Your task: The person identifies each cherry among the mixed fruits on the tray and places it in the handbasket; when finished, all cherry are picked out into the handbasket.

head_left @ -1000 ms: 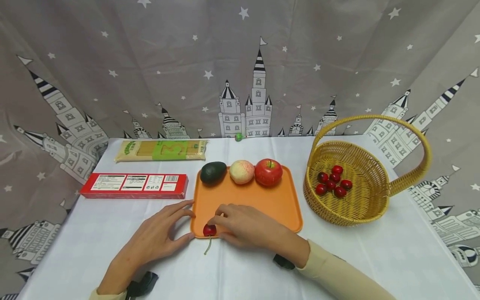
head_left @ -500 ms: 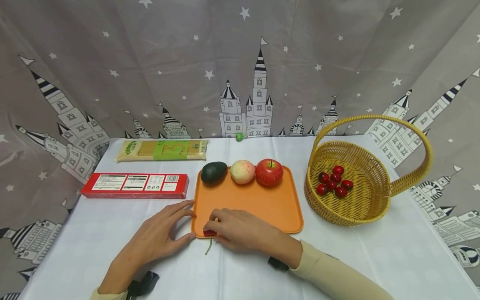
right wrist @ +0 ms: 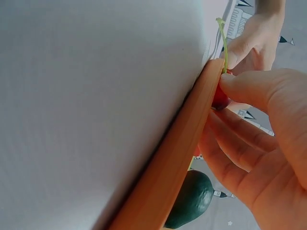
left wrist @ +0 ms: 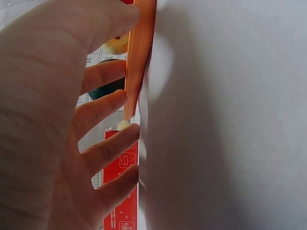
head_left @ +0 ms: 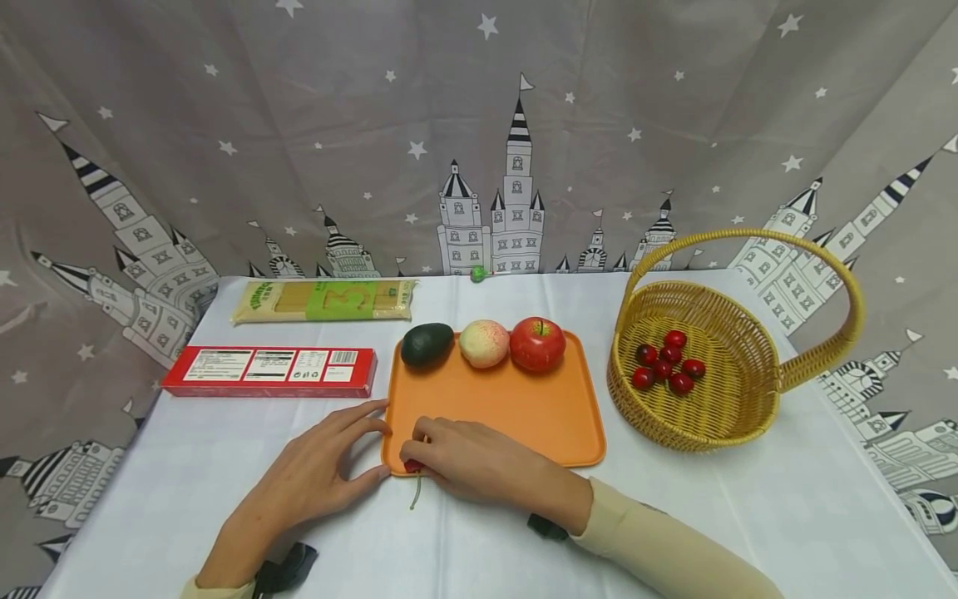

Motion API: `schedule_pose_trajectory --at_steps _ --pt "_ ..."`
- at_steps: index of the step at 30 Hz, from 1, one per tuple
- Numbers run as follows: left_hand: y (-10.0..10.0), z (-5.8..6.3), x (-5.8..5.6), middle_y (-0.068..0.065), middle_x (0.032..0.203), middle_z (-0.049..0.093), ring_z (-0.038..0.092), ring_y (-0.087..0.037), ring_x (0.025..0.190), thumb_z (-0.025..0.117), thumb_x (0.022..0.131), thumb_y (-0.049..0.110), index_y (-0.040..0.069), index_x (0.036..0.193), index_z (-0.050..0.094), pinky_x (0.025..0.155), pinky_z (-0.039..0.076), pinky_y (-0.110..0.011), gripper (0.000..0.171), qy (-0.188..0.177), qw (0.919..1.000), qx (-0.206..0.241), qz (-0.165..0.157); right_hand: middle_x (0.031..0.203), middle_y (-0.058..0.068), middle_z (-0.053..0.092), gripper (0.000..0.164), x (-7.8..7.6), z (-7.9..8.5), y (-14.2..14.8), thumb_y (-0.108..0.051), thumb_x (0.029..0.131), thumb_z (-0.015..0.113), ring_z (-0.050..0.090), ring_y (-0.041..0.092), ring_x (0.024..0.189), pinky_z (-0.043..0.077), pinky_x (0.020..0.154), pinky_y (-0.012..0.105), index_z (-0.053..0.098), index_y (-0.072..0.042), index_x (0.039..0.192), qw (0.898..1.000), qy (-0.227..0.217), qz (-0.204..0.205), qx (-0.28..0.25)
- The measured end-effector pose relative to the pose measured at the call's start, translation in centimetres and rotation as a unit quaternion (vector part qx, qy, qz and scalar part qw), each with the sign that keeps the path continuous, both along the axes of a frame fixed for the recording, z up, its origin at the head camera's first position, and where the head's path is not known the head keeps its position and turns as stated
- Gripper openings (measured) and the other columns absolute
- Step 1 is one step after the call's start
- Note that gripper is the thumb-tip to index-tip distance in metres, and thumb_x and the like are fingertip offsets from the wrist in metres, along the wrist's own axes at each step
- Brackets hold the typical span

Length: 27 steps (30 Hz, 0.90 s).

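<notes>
A dark red cherry (right wrist: 220, 99) with a green stem (head_left: 415, 491) is at the front left corner of the orange tray (head_left: 524, 420). My right hand (head_left: 479, 460) reaches over the tray's front edge and pinches this cherry between thumb and finger, covering most of it in the head view. Spread and relaxed, the fingers of my left hand (head_left: 322, 466) touch the tray's left rim. Along the tray's back edge sit an avocado (head_left: 427, 346), a pale peach (head_left: 483, 344) and a red apple (head_left: 537, 344).
A yellow wicker basket (head_left: 645, 423) with a tall handle stands right of the tray, several cherries (head_left: 662, 370) inside. To the left lie a red box (head_left: 269, 372) and a pack of noodles (head_left: 329, 299). A small green ball (head_left: 477, 274) is at the table's back edge.
My right hand has shifted slightly left and toward the front, its fingers closing over the cherry. My left hand stays at the tray's rim.
</notes>
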State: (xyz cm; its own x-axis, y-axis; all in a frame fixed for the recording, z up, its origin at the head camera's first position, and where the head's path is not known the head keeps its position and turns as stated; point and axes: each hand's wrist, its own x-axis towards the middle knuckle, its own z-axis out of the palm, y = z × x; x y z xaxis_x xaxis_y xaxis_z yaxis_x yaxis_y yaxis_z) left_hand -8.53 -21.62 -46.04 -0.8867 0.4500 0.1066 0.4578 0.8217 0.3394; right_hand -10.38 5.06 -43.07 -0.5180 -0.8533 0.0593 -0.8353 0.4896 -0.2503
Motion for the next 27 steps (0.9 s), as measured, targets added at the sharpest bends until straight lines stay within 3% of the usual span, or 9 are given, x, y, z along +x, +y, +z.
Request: schedule_pose_trajectory --at_steps 9,27 --pt "0.01 0.04 -0.01 0.0 0.16 0.056 0.057 -0.029 0.142 0.087 0.087 0.05 0.028 0.128 0.072 0.112 0.052 -0.06 0.049 0.001 1.0 -0.003 0.0 0.111 -0.006 0.062 0.016 -0.18 0.13 -0.19 -0.023 0.106 0.071 0.057 0.008 0.085 0.052 0.08 0.017 0.07 -0.028 0.121 1.0 -0.004 -0.008 0.019" --pt "0.08 -0.07 0.04 -0.001 0.16 0.055 0.056 -0.03 0.143 0.088 0.086 0.049 0.028 0.13 0.072 0.112 0.052 -0.061 0.051 -0.009 0.9999 -0.005 0.006 0.118 -0.005 0.062 0.017 -0.28 -0.11 -0.7 -0.019 0.105 0.071 0.061 0.006 0.091 0.053 0.085 0.015 0.07 -0.025 0.121 1.0 0.0 0.004 0.011"
